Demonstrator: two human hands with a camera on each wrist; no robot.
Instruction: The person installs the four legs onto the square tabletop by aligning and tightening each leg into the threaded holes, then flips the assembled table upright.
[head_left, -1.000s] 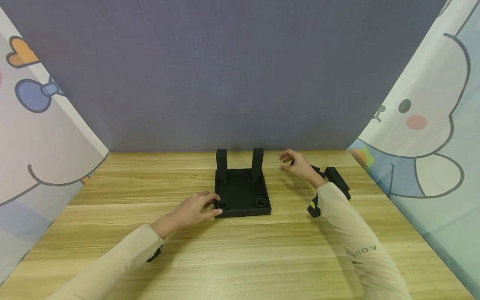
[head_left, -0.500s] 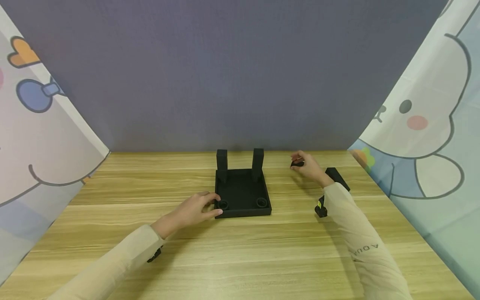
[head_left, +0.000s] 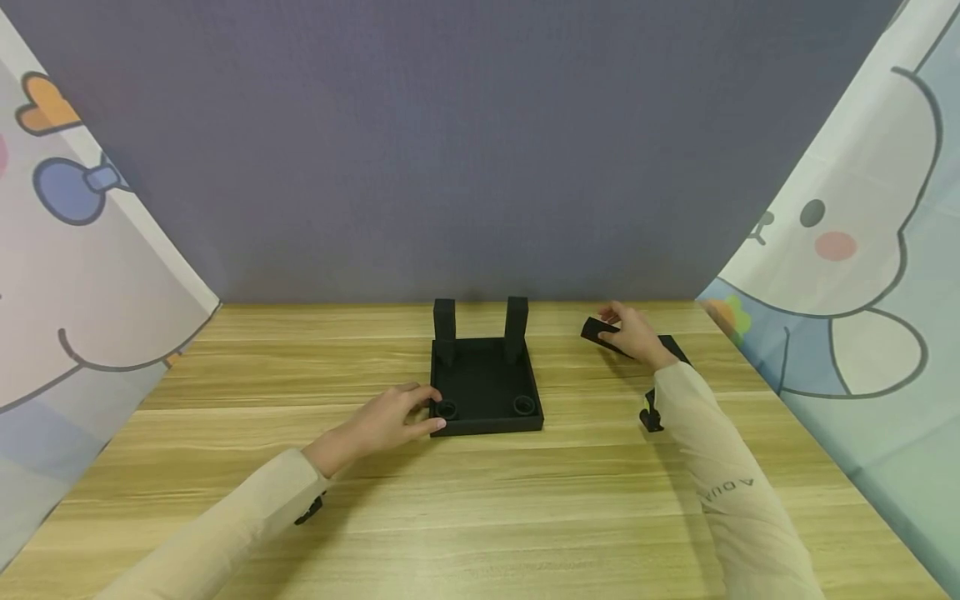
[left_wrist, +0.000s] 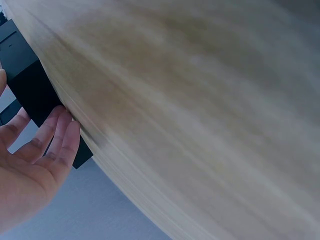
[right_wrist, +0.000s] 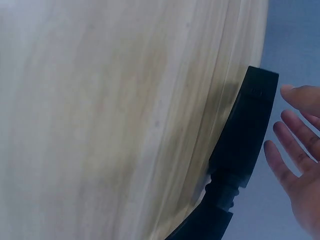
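Note:
A square black tray [head_left: 482,387] sits on the table, with two tall posts [head_left: 515,329] at its back and two small rings [head_left: 523,405] near its front corners. My left hand [head_left: 384,419] holds the tray's front left corner, thumb at the front edge and fingers along the left side; the left wrist view shows the fingers against the black wall [left_wrist: 37,92]. At the far right, my right hand [head_left: 632,333] is over a black bar [head_left: 600,331]. In the right wrist view, its relaxed fingers [right_wrist: 295,155] stand apart from the bar [right_wrist: 245,125], which has a ribbed neck [right_wrist: 221,192].
Another black block [head_left: 675,347] lies right of my right hand, partly hidden by the hand and sleeve. Small black wrist cameras [head_left: 651,419] show beside the sleeves. A grey wall [head_left: 457,150] stands behind the wooden table [head_left: 480,517], and printed curtains [head_left: 847,217] flank it.
My right hand has moved to the right along the black bar, so more of the bar's left end shows. My left hand and the tray have stayed in place.

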